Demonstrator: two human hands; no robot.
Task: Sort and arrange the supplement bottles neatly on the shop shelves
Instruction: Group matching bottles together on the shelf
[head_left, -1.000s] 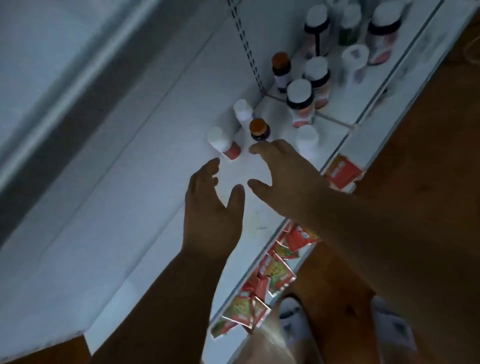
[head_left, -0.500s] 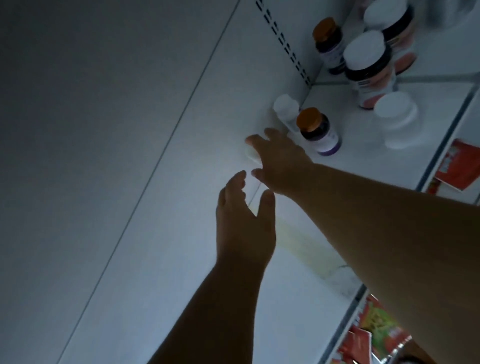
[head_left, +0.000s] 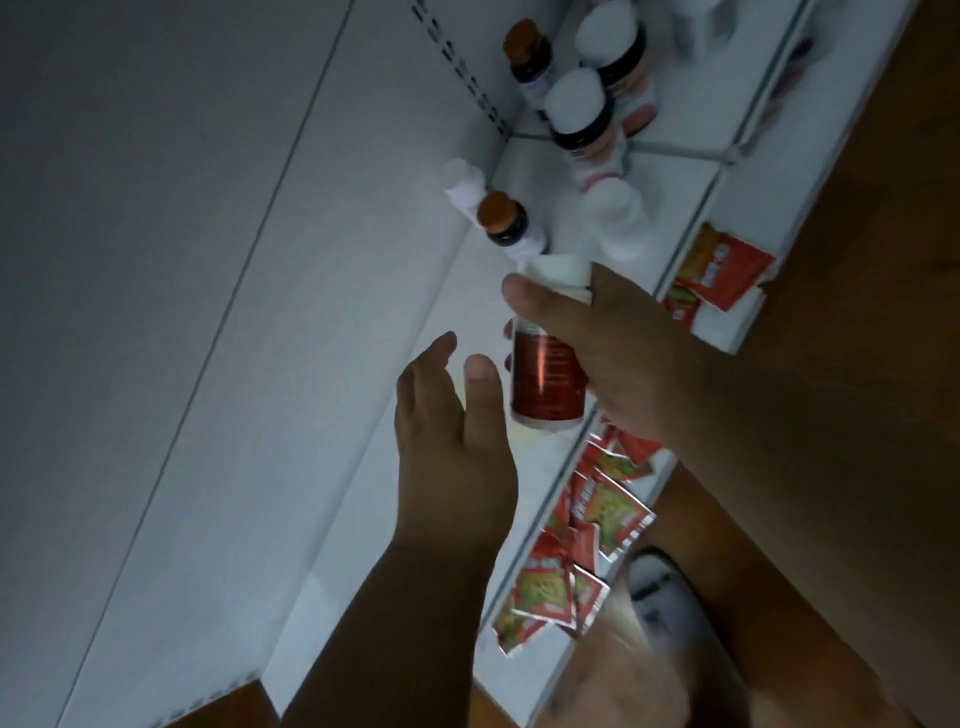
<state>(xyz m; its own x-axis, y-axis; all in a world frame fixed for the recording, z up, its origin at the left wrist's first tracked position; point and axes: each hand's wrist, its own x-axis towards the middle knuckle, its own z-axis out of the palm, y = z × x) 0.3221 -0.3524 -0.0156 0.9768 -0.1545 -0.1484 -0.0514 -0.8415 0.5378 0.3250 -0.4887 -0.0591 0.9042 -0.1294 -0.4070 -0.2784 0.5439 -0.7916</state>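
Red-labelled cylindrical bottle (head_left: 545, 374) (white cap) | gripped by right hand (head_left: 618, 348)

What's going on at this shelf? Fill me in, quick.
A person is sorting supplement bottles on a white shop shelf. The right hand grips a red-labelled bottle with a white cap, held above the shelf. The left hand is open beside it, holding nothing. An orange-capped bottle and several white-capped ones stand further along. Red sachets lie on the shelf below.
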